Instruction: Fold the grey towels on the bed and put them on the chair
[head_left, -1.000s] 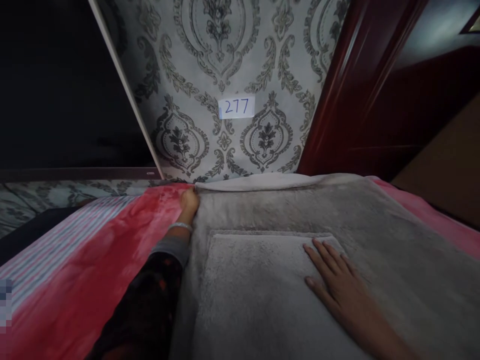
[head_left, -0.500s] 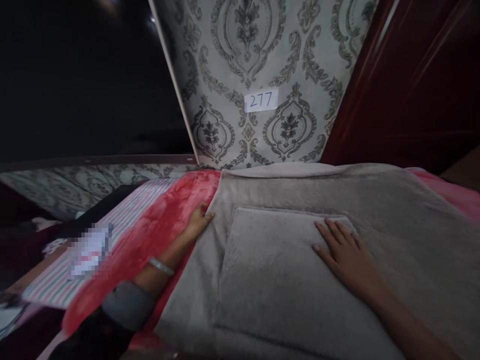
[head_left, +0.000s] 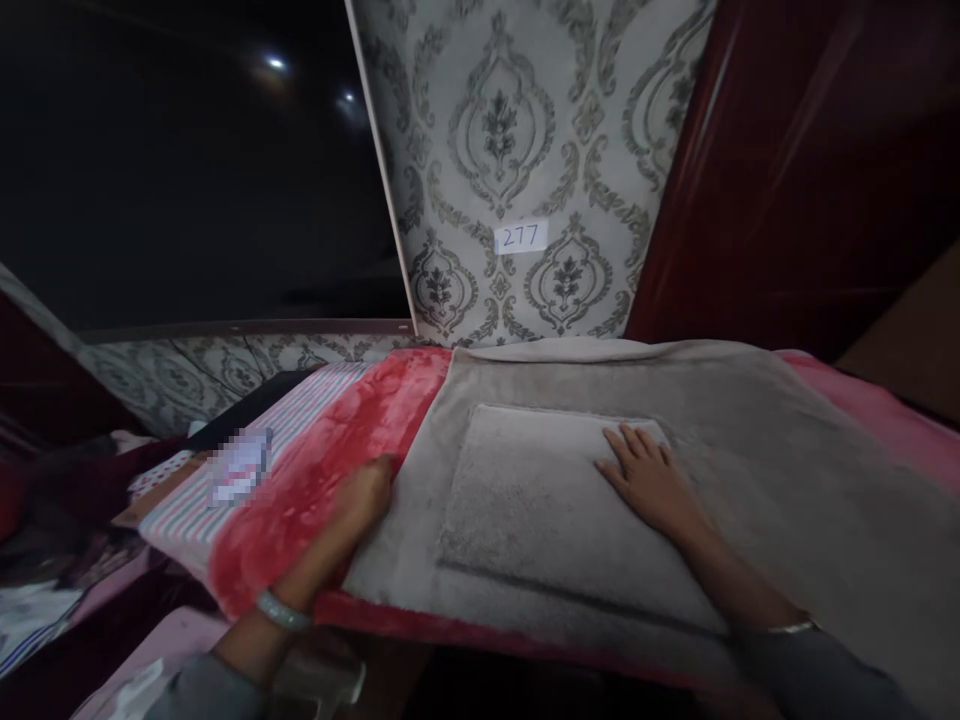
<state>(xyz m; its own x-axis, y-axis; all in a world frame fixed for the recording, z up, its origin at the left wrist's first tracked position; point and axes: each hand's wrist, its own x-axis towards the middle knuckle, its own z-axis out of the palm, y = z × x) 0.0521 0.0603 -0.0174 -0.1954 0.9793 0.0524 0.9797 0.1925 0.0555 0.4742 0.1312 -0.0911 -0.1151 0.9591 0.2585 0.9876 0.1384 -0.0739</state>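
**Gray plush cloth flat on red pile, one hand spread, one curled at its edge**

Gray cloth (head_left: 772, 450): one piece, soft short nap, mostly smooth, lying on top of the red blanket (head_left: 315, 490) in front of the wall. Far edge is turned over in one long, paler roll. One four-sided panel (head_left: 517, 510) stands out mid-cloth: straight sides, speckled nap, dark line along the near side. Can't tell if it is sewn on or laid on.

Hands: two. Right hand (head_left: 643, 478) is flat, fingers fanned, palm down on the panel near its far right corner. Left hand (head_left: 365, 497) is at the gray cloth's left edge, fingers curled in; blurred, so can't tell whether it pinches fabric. One band per wrist: broad silvery bracelet (head_left: 282, 610) on the left, thin band (head_left: 796, 626) on the right.

Red blanket: mottled, fluffy, showing left of the gray and along the near edge. One striped cloth (head_left: 322, 392), thin flat weave, beside it; one pixelated item (head_left: 240, 468) on that.

Behind: damask wallpaper (head_left: 501, 130), one paper label (head_left: 520, 236) reading 277, one black glossy screen (head_left: 187, 190) with two bright glints, one polished dark-red panelled surface (head_left: 810, 180) at right.
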